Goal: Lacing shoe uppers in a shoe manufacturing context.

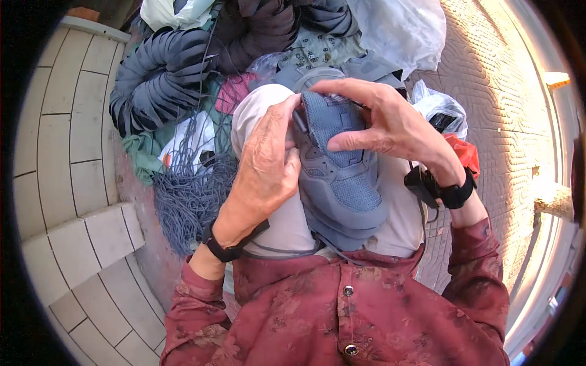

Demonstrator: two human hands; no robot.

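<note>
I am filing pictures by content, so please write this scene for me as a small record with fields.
Main thing: grey-blue shoe, toe toward the person
Shoe place: over the lap
Left hand: at the shoe's left edge, near the opening
Right hand: thumb over the tongue, fingers at its top
Wrists: dark straps on both
Left side: tangled cord, dark coil
Right side: red bag

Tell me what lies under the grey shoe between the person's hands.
Beneath the grey shoe, more grey material shows along its lower edge, with pale trousers on either side. Whatever lies under its middle is covered.
</note>
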